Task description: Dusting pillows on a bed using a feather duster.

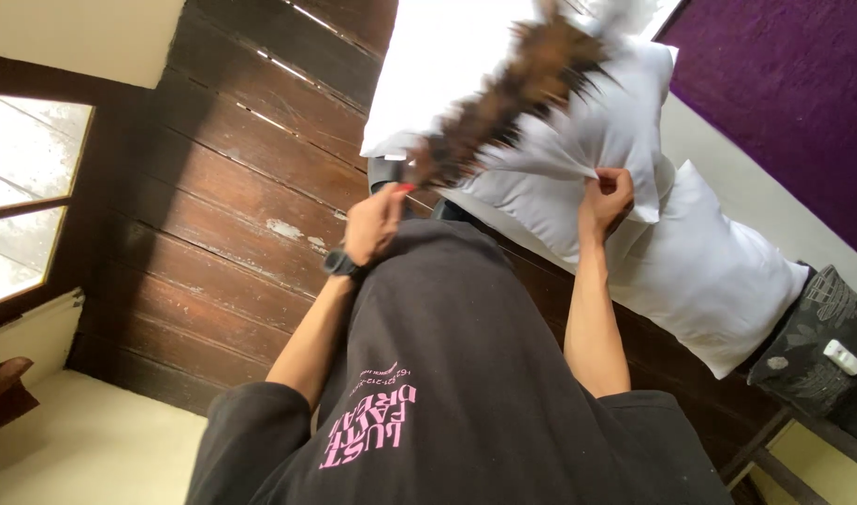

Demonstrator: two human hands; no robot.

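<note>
Hands [373, 224] [607, 198] grip seemingly feather duster [512, 93] and pillowcase [578, 150].

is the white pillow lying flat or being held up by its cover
Held up. The right hand pinches a fold of the white pillow, pulling its cover taut, while the left hand swings a feather duster.

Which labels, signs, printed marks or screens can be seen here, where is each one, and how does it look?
Printed design: on the dark shirt at bottom centre, pink block lettering under a line of small pink print, seen upside down.
Wrist device: on the left hand's wrist, black; its face is not readable.
White tag: on the dark patterned cushion at right, small and rectangular.
</note>
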